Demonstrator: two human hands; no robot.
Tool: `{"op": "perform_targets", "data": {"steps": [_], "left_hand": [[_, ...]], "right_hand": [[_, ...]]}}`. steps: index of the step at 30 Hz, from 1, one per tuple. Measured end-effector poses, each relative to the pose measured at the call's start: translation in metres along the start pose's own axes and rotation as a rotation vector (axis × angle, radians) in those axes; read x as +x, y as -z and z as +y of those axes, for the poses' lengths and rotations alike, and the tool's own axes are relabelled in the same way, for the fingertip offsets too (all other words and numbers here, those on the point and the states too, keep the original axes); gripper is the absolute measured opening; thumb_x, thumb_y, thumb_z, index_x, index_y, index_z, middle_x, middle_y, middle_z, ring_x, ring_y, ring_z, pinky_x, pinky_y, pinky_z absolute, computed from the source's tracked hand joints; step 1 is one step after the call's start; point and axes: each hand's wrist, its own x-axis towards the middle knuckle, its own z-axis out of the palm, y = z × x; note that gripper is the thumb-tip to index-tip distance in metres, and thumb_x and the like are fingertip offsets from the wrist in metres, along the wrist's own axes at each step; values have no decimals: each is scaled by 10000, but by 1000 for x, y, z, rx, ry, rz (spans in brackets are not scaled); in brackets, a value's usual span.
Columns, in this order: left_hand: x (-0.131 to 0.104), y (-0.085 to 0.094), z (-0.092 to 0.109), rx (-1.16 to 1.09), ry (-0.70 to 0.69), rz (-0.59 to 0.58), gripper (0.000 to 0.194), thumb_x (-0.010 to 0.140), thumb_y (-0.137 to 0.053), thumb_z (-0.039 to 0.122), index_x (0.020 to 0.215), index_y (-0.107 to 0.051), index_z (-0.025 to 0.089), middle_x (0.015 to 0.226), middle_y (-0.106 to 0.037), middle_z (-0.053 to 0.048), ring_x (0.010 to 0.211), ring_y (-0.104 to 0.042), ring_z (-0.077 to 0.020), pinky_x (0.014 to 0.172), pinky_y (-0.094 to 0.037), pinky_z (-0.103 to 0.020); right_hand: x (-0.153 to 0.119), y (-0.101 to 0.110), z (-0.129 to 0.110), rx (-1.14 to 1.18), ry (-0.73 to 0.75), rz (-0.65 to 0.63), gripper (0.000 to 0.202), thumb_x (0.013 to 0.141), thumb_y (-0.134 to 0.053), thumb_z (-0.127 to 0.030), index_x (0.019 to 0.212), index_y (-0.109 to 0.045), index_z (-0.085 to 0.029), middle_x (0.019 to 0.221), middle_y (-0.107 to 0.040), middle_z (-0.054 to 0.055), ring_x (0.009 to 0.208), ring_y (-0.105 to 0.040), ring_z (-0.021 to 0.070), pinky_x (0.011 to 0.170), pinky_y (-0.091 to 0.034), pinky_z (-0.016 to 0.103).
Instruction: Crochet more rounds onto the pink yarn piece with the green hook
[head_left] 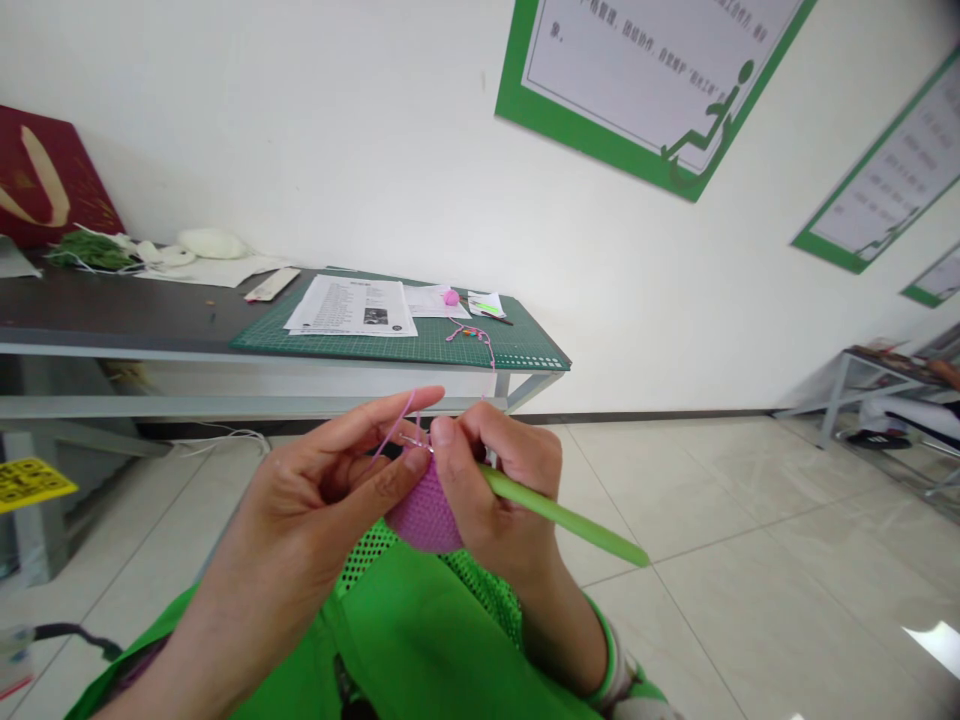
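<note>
My left hand [322,500] pinches the upper edge of a pink crocheted piece [426,512] between thumb and fingers. Its index finger is stretched out, with pink yarn [395,424] looped over it. In my right hand [506,490] is a crochet hook with a light green handle [570,518], held like a pen. The hook's metal tip [411,440] lies at the top edge of the crocheted piece, near my left thumb. Part of the piece is hidden behind my fingers.
Ahead stands a dark table [150,310] with a green cutting mat [450,350], printed sheets [352,305] and a small pink yarn ball [451,297]. Green yarn [90,250] lies at the left beside a red bag [52,180]. A person's leg [907,415] shows at far right.
</note>
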Motion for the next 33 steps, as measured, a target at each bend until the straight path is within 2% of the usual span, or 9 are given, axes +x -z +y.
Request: {"op": "perform_targets", "data": {"steps": [4, 6, 11, 17, 24, 29, 33], "left_hand": [[1, 0, 1, -5, -13, -36, 346, 752, -737, 331, 1093, -686, 327, 692, -696, 71, 591, -559, -70, 525, -436, -92], [1, -1, 2, -15, -22, -42, 348, 741, -746, 332, 1085, -689, 328, 751, -721, 65, 634, -584, -76, 544, -451, -88], [0, -2, 1, -28, -33, -18, 363, 745, -744, 304, 1101, -675, 323, 807, -733, 56, 712, -621, -87, 626, -492, -94], [-4, -3, -1, 5, -81, 39, 408, 740, -743, 332, 1138, -651, 326, 761, -683, 53, 583, -516, -77, 491, -419, -100], [-4, -5, -6, 73, -146, 100, 454, 736, -738, 337, 1175, -624, 329, 785, -669, 35, 560, -501, -103, 446, -388, -162], [-4, -7, -5, 90, -90, 111, 486, 725, -739, 382, 1191, -615, 321, 715, -638, 51, 553, -505, -99, 447, -377, -160], [-6, -11, 1, 90, -15, 103, 469, 760, -715, 369, 1210, -595, 318, 778, -653, 48, 605, -535, -89, 527, -410, -155]], "right_hand": [[1, 3, 3, 53, 57, -102, 253, 762, -626, -210, 593, -441, -172, 483, -409, -86, 417, -346, 17, 412, -289, 163], [1, 4, 4, 17, 110, -114, 263, 782, -600, -205, 587, -427, -178, 490, -397, -79, 428, -346, 27, 420, -295, 176], [-2, 3, 3, -114, 157, -65, 279, 858, -505, -178, 599, -402, -187, 522, -402, -63, 456, -378, 44, 448, -307, 201], [-6, -3, 2, -179, 184, 6, 261, 875, -499, -192, 628, -415, -191, 530, -430, -63, 463, -403, 52, 457, -319, 210], [-7, -5, 2, -233, 192, 38, 254, 886, -465, -187, 636, -416, -192, 526, -437, -63, 453, -414, 55, 445, -330, 206], [-9, -6, 4, -251, 192, 79, 253, 891, -444, -192, 640, -420, -198, 519, -447, -60, 444, -422, 64, 447, -342, 213], [-13, -6, 6, -195, 184, 99, 211, 890, -447, -205, 682, -476, -201, 546, -513, -44, 475, -471, 80, 483, -390, 223]]}}
